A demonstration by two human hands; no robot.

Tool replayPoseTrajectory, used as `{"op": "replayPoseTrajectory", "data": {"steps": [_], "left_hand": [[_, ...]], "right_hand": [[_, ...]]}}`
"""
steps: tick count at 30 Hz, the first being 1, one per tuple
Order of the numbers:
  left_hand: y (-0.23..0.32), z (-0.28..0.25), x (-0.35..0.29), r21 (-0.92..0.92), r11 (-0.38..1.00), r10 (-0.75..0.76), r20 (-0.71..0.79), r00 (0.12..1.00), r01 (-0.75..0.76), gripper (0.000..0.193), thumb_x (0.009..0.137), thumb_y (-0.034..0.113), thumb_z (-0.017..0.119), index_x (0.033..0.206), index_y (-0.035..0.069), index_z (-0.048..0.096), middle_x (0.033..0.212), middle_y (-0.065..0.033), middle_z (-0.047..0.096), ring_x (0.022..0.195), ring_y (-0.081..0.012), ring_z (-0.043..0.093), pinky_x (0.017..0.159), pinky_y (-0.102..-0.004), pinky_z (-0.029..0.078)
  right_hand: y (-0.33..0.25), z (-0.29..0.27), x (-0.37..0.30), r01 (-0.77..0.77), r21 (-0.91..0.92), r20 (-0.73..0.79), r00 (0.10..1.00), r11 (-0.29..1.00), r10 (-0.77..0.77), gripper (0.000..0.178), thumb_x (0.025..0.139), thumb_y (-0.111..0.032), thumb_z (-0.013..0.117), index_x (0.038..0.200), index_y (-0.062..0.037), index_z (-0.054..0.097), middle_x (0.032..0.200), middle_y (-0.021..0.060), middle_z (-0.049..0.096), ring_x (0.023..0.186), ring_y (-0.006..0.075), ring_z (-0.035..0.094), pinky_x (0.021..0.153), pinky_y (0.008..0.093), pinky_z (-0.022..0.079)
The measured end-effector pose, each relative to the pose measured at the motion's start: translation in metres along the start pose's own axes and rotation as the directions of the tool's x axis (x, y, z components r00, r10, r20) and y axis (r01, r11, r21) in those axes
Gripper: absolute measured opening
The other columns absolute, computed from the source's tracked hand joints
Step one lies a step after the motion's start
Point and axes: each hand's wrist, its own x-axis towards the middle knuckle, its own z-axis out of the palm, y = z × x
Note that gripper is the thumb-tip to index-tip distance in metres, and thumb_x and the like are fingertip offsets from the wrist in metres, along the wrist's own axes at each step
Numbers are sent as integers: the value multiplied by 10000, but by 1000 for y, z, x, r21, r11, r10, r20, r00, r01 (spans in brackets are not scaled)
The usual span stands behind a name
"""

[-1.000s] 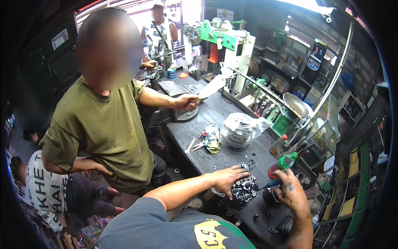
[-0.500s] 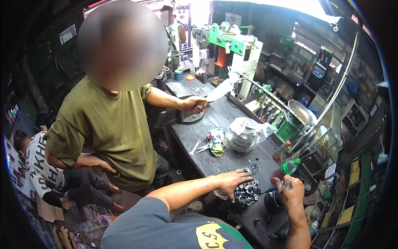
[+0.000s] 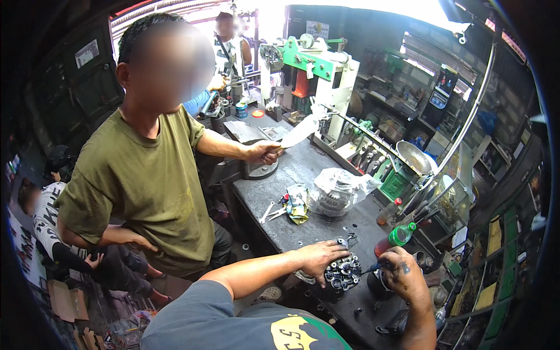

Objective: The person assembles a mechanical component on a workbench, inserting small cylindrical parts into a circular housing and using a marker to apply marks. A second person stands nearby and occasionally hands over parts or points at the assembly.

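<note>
A metal engine cylinder head (image 3: 343,273) lies near the workbench's front edge. My left hand (image 3: 321,256) grips its left side, fingers across the far edge and thumb toward me. To the right, my right hand (image 3: 402,274) is closed around a screwdriver-like tool (image 3: 371,269), its dark shaft pointing left at the head. My fist hides most of the handle, and the exact tip is too small to tell. Just beneath my right hand stands a dark round container (image 3: 378,287). Behind it a green-capped bottle of red liquid (image 3: 398,237) leans to the right.
A co-worker in an olive shirt (image 3: 140,181) stands left of the bench (image 3: 262,195), holding a white sheet (image 3: 300,131). A plastic-wrapped part (image 3: 341,192), wrenches (image 3: 267,211) and a colourful packet (image 3: 297,204) lie beyond my hands. A green and white press (image 3: 315,64) stands farther back.
The whole view has shifted slightly. My left hand stays on the cylinder head and my right hand keeps the tool beside it. The co-worker's head has moved a little left and down in view.
</note>
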Motion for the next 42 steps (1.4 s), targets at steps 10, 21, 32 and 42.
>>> {"op": "replayPoseTrajectory", "data": {"steps": [10, 21, 32, 42], "left_hand": [[10, -10, 3, 141, 988, -66, 57, 996, 58, 1387, 536, 591, 1041, 1688, 112, 436, 1723, -191, 464, 1617, -497, 345, 1328, -622, 279], [13, -10, 7, 118, 992, -48, 54, 997, 42, 1398, 545, 544, 1049, 1697, 97, 395, 1722, -184, 449, 1570, -512, 398, 1301, -583, 367], [4, -1, 11, 83, 996, 18, 29, 999, -20, 1422, 529, 530, 1051, 1689, 56, 379, 1718, -237, 432, 1514, -542, 436, 1296, -578, 376], [3, -15, 14, 3, 1000, 13, 91, 996, -14, 1400, 566, 404, 1056, 1710, 36, 338, 1737, -241, 401, 1549, -526, 410, 1318, -560, 352]], "right_hand": [[32, 5, 1, 174, -8, -12, 985, 985, -174, 431, 855, -96, 889, 1224, -45, 673, 1092, 223, 640, 1035, 465, 675, 871, 510, 573], [10, 19, -2, -117, -88, -126, 986, 989, 105, 342, 982, -325, 798, 1098, -13, 722, 957, 250, 748, 971, 458, 766, 829, 532, 625], [22, 27, 1, -244, -184, -143, 965, 952, 220, 477, 977, -479, 788, 939, -11, 704, 842, 251, 747, 845, 474, 762, 756, 549, 627], [19, 23, 10, -295, -249, 14, 951, 923, 308, 358, 941, -350, 852, 1068, -36, 735, 916, 249, 734, 938, 469, 760, 828, 552, 612]]}}
